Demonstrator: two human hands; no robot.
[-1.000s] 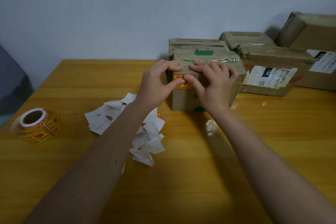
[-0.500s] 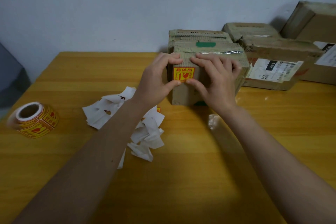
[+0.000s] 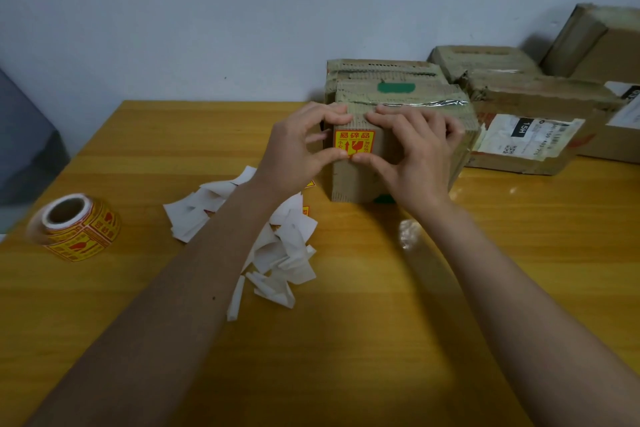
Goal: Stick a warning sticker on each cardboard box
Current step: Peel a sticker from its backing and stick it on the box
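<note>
Bench: backing scraps nearest, sticker roll at left. Mid-bench: cardboard box, warning sticker on its near face. Left hand and right hand both grasp the box, thumbs seemingly pressing the sticker's lower edge. Step: smoothing down. Next: fetch another sticker for the boxes behind.

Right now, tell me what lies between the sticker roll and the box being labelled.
Head view: a pile of white backing papers and the left forearm lie between the sticker roll and box.

Five boxes, one sticker roll
</note>
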